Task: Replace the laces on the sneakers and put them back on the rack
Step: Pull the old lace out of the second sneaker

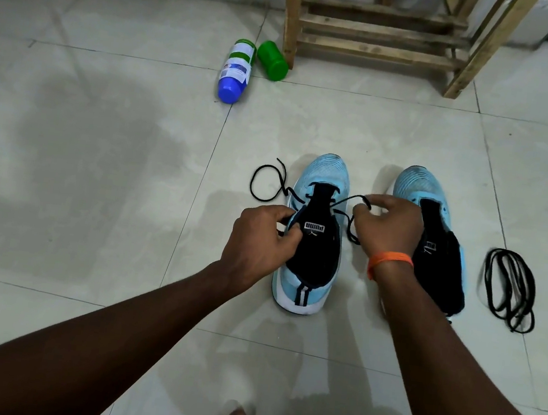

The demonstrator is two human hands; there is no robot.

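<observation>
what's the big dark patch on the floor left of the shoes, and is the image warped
Head view: the patch on the tiled floor looks like a soft shadow, likely the person's; pale glare sits near the sneaker being laced; wide-angle distortion seems to splay the wooden rack.

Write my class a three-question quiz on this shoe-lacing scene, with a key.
1. What does the right hand pinch beside the left sneaker?
2. True or false: the wooden rack shows no sneaker on its slats.
3. Where does the bundled spare lace lie? A) on the rack; B) on the floor, right of the right sneaker; C) across the left sneaker.
Key: 1, the black lace threaded through that sneaker; 2, true; 3, B.
</observation>
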